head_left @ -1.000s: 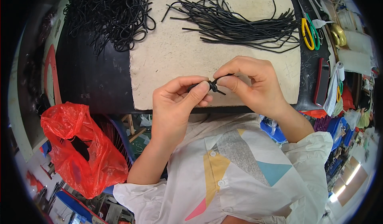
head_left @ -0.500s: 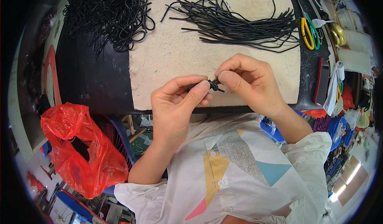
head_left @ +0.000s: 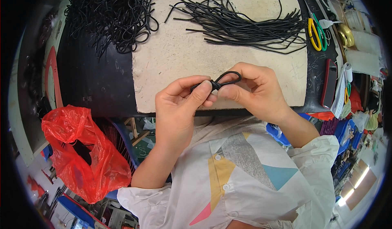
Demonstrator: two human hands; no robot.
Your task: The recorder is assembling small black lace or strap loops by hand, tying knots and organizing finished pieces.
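A short black cord (head_left: 229,73), knotted near its middle, is stretched between my two hands above the pale board. My left hand (head_left: 183,96) pinches the knot between thumb and forefinger. The fingers of my right hand (head_left: 253,88) close on the cord just right of the knot, and a loop stands out above my right thumb. Part of the cord behind my left fingers is hidden. Beyond my hands, a bundle of straight black cords (head_left: 249,27) lies across the board. To its left is a heap of looped black cords (head_left: 112,17).
The pale board (head_left: 171,61) rests on a black tabletop (head_left: 96,80). At the right lie yellow-handled scissors (head_left: 313,35), green-handled scissors (head_left: 323,39) and a dark red, flat case (head_left: 329,83). A red plastic bag (head_left: 85,155) hangs below the table at the left.
A cord loop now shows to the right of the knot, where short ends stuck out before. My right hand has shifted slightly down; my left hand keeps its place.
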